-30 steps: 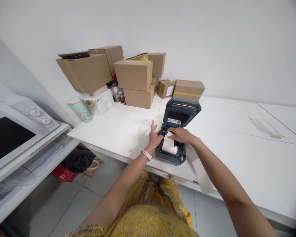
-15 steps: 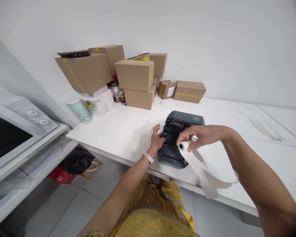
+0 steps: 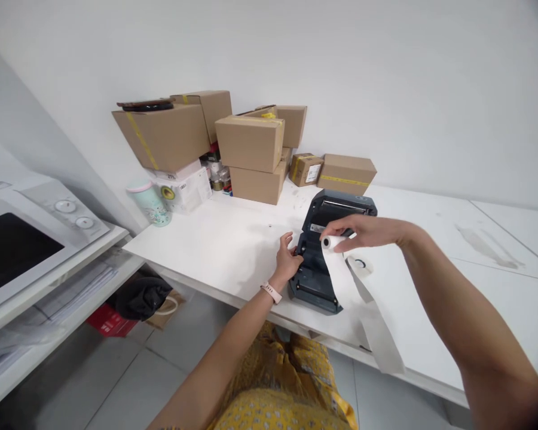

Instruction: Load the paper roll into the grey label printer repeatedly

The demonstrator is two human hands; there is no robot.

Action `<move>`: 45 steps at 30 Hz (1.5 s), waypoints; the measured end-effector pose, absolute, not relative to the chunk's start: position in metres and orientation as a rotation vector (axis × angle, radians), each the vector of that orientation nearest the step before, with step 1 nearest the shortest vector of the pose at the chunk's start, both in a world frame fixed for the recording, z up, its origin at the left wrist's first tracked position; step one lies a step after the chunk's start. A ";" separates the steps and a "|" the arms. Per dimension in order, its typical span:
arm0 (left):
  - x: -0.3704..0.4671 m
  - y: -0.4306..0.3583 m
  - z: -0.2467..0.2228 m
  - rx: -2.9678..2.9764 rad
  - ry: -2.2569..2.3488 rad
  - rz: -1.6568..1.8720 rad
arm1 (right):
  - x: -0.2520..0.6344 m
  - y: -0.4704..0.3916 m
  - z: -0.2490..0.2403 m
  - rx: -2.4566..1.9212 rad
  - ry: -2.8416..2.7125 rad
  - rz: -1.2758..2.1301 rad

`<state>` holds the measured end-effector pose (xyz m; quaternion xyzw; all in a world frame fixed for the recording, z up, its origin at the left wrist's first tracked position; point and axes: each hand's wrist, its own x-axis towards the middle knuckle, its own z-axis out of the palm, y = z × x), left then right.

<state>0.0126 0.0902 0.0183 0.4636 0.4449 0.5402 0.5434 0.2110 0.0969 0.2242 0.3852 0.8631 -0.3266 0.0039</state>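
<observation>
The right hand point(image 3: 363, 232) pinches the small white paper roll point(image 3: 335, 243); the left hand point(image 3: 287, 260), loosely curled, touches the dark blue-grey plastic printer point(image 3: 312, 272) near the white bench's point(image 3: 233, 257) front edge.

Lid point(image 3: 339, 203) partly behind right hand point(image 3: 356, 232)

The printer point(image 3: 316, 272) is dark, matt plastic, with a strip point(image 3: 346, 206) of shiny metal across its raised lid. Smooth white paper point(image 3: 347, 286) trails from the roll point(image 3: 333, 243). The boxes point(image 3: 250, 143) are plain matt cardboard with glossier yellow tape point(image 3: 142, 140). The tabletop point(image 3: 233, 239) looks smooth and faintly glossy, perhaps laminate. The dress point(image 3: 291, 403) is crinkled, printed cloth.
</observation>
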 end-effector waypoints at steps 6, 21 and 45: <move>0.014 0.093 0.015 1.106 1.057 1.290 | 0.215 0.107 0.180 1.404 2.781 -0.473; 0.012 0.091 0.018 1.072 1.051 1.272 | 0.254 0.144 0.184 1.597 2.811 -0.128; 0.011 0.089 0.018 1.068 1.048 1.264 | 0.214 0.119 0.144 1.348 2.602 -0.776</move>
